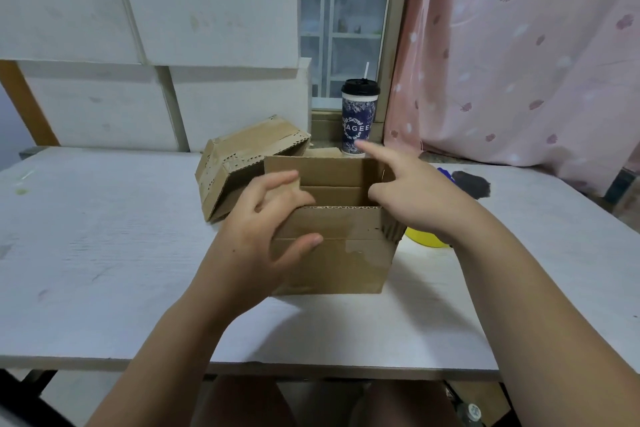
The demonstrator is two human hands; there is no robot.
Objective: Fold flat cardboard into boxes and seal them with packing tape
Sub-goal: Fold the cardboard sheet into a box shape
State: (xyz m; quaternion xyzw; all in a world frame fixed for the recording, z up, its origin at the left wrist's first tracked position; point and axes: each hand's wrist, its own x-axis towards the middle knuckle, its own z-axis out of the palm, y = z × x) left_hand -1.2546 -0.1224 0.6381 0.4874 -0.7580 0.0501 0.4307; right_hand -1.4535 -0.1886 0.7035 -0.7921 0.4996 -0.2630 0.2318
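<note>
Head view: brown box [337, 267], flaps upright; left hand [256, 229] grip clamped on it; right hand [415, 194] grip unclear.

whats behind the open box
A tilted cardboard box behind-left and a lidded cup with a straw by the window. The open box covers the tilted box's near corner.
</note>
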